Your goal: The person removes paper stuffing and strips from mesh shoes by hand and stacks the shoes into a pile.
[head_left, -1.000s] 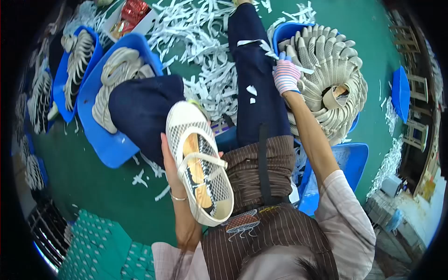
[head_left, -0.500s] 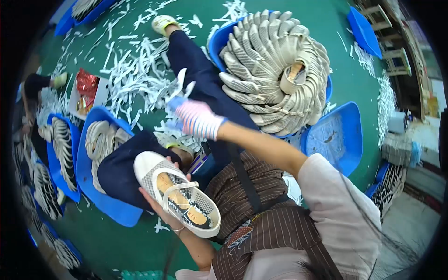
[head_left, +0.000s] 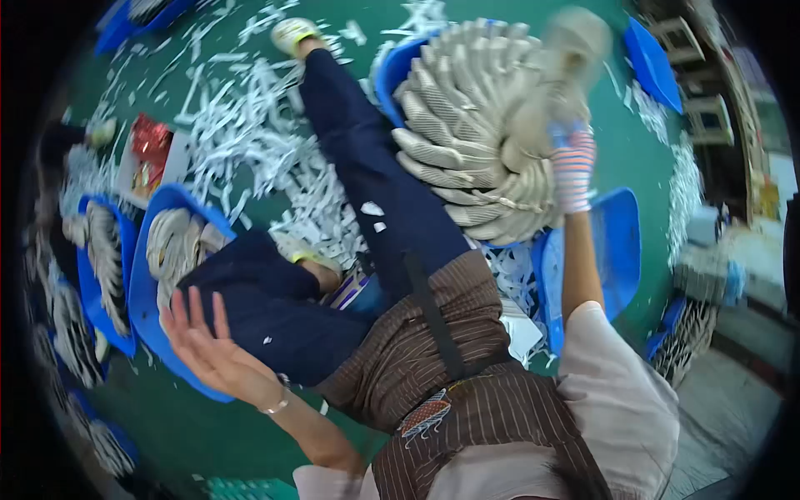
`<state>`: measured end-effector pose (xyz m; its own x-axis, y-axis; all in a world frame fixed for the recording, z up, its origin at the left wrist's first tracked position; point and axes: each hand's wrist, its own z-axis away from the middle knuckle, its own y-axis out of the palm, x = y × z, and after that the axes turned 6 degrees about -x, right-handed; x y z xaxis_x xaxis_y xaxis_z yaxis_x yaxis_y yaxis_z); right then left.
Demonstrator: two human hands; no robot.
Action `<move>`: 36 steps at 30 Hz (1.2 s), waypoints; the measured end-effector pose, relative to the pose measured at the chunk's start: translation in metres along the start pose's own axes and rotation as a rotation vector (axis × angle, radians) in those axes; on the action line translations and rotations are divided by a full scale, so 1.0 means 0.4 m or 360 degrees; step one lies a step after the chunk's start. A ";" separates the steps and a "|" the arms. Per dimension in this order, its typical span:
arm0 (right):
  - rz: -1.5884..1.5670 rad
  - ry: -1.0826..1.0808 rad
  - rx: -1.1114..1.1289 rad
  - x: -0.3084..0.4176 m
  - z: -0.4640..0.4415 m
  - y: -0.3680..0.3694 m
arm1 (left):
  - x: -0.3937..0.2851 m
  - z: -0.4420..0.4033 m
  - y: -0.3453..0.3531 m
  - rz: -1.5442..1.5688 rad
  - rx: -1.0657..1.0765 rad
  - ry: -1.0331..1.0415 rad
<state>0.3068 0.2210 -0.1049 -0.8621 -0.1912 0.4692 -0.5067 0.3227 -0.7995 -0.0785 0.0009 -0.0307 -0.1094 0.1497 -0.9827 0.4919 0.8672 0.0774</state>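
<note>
My right hand [head_left: 572, 165], in a striped glove with blue fingertips, reaches over the right side of a big round pile of pale mesh shoes [head_left: 442, 150]. It grips a pale shoe [head_left: 577, 46], smeared by motion, that sticks up past the fingers. The fingertips are partly blurred. My bare left hand [head_left: 212, 346] is held up over the left blue tub and my bent leg, its fingers spread and nothing in it. The shoe pile rests in a blue tub [head_left: 390, 79].
White paper strips [head_left: 258, 158] litter the green floor. Another blue tub [head_left: 621, 250] stands at right. Tubs of shoes [head_left: 171, 246] line the left, near a white box [head_left: 177, 162] with red wrapping. Another person's shoe [head_left: 102, 133] shows at far left.
The white strap shoe has left my left hand, which is now spread and farther left. My right hand has swung right to the shoe pile, with a shoe in it.
</note>
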 end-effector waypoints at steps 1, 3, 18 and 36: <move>0.0243 0.0031 -0.0004 -0.082 -0.012 0.002 | 0.010 -0.023 -0.027 -0.0013 -0.0134 0.0018; 0.0586 0.0111 0.0120 -0.226 -0.015 0.021 | 0.062 -0.072 -0.104 0.0059 -0.0459 0.0043; 0.0782 0.0624 0.0034 -0.610 -0.165 -0.048 | 0.629 -0.272 -0.433 -0.2195 -0.0327 0.0229; -0.1095 0.0122 0.0801 0.298 -0.153 0.047 | 0.080 -0.112 -0.113 -0.1605 0.0076 0.0132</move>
<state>0.1944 0.2610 -0.0413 -0.3701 -0.1245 0.9206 -0.8717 -0.2959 -0.3905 -0.1430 -0.0123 -0.0581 -0.5517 -0.6080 -0.5710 0.1707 0.5877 -0.7908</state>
